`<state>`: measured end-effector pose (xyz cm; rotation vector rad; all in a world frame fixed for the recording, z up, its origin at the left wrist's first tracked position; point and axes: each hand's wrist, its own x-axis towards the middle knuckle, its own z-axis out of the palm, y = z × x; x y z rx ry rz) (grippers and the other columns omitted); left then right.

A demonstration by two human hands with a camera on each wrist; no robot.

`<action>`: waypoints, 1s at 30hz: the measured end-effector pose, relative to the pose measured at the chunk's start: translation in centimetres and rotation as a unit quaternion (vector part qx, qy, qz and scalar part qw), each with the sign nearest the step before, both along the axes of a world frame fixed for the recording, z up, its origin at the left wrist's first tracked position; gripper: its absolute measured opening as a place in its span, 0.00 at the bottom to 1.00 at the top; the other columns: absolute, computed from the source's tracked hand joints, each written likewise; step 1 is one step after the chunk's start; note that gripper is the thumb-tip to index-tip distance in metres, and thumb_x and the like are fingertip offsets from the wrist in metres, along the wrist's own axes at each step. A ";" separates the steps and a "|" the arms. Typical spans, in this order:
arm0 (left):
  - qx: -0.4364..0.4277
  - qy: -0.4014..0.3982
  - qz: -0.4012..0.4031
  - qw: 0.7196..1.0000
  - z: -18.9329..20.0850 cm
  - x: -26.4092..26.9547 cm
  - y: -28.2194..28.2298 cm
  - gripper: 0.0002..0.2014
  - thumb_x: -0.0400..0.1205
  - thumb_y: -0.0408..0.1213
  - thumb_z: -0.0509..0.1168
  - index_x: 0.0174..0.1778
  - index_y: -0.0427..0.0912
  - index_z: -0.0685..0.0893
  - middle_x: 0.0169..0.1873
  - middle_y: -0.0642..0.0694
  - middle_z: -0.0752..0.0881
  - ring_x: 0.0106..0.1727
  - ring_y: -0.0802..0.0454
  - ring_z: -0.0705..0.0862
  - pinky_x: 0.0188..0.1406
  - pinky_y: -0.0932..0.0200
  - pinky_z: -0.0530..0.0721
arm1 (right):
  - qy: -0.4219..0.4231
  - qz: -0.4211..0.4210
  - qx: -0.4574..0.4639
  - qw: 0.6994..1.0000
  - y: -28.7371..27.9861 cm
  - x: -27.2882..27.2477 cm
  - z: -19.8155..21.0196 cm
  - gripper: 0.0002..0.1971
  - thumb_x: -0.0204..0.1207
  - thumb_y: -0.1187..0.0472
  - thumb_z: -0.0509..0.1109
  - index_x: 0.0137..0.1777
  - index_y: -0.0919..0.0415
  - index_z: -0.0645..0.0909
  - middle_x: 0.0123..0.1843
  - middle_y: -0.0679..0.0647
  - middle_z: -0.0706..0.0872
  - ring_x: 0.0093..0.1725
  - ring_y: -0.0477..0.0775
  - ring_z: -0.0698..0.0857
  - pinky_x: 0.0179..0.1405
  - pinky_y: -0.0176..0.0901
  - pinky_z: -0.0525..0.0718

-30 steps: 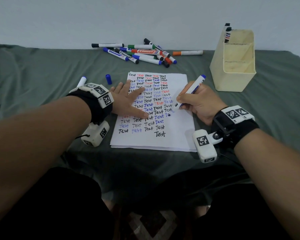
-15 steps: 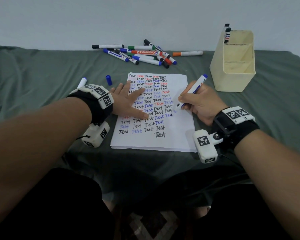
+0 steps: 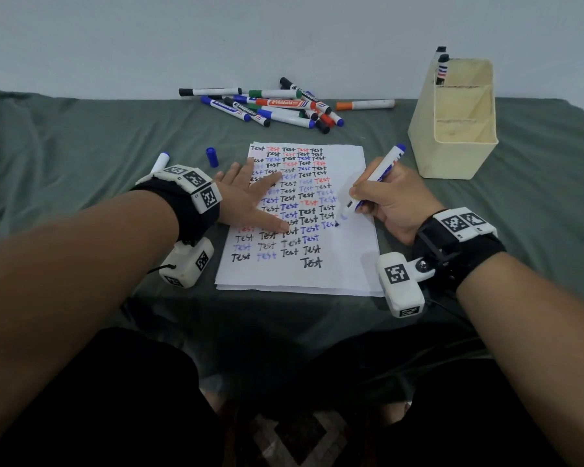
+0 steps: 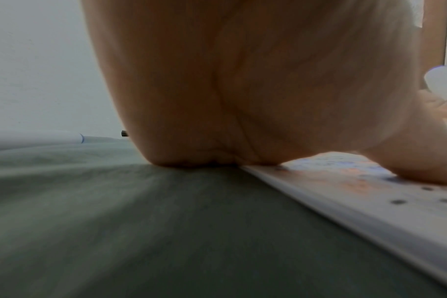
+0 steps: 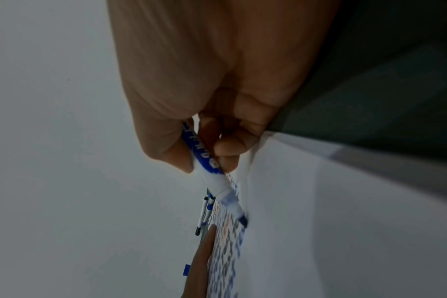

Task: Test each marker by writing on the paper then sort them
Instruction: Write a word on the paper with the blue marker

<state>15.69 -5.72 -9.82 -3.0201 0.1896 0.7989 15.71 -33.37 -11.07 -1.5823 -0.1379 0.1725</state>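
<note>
Blue marker (image 3: 375,184) is in my R hand (image 3: 395,203), thumb + fingers pinched low on the barrel, nib down on the paper (image 3: 348,264) at the end of a blue "Test" row, word looks unfinished. Long axis tilts up and away to the right, tail end pointing toward the cream holder (image 3: 452,129). So the barrel already leans the way it prob. needs to go once tested; R hand is the nearer one to that holder, L is well apart from it.

L hand (image 3: 250,197) lies flat, fingers spread, pressing the sheet's left part w/ the heel on the green cloth (image 3: 64,146); holds nothing.

Loose blue cap (image 3: 212,156) sits on the cloth just off the sheet's top-left corner, near L hand, so recapping prob. starts from that side. Another marker (image 3: 161,161) lies beside my L wrist. Untested-looking pile of markers (image 3: 267,104) is beyond the paper near the wall; two markers (image 3: 441,67) stand in the holder's back compartment.
</note>
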 end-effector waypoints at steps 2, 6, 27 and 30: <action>-0.001 0.000 0.000 1.000 0.0 0.0 0.0 0.68 0.44 0.94 0.46 0.81 0.72 0.31 0.85 0.44 0.28 0.86 0.37 0.31 0.83 0.34 0.37 | 0.000 -0.003 0.003 1.000 0.0 0.0 0.0 0.13 0.74 0.78 0.73 0.35 0.61 0.80 0.33 0.55 0.85 0.30 0.51 0.83 0.33 0.42 0.85; 0.001 -0.002 -0.004 1.000 0.0 0.0 0.0 0.68 0.45 0.94 0.47 0.81 0.71 0.31 0.85 0.43 0.28 0.86 0.36 0.31 0.84 0.33 0.38 | 0.001 0.001 0.016 1.000 -0.1 0.0 -0.2 0.11 0.74 0.77 0.74 0.37 0.61 0.81 0.37 0.60 0.85 0.36 0.55 0.84 0.35 0.42 0.85; -0.001 -0.069 -0.013 0.998 0.1 0.5 0.6 0.65 0.48 0.93 0.48 0.84 0.71 0.46 0.88 0.45 0.46 0.88 0.39 0.49 0.83 0.31 0.56 | 0.042 -0.015 0.144 0.988 -0.7 0.7 -0.7 0.04 0.77 0.70 0.76 0.45 0.63 0.86 0.33 0.54 0.88 0.28 0.49 0.81 0.27 0.34 0.80; 0.002 -0.167 -0.008 0.986 0.9 0.7 0.8 0.56 0.59 0.90 0.48 0.82 0.65 0.63 0.85 0.46 0.63 0.83 0.41 0.63 0.78 0.35 0.68 | 0.052 -0.012 0.156 0.986 -0.8 0.7 -0.7 0.03 0.78 0.70 0.76 0.49 0.63 0.89 0.35 0.56 0.89 0.32 0.52 0.84 0.29 0.35 0.83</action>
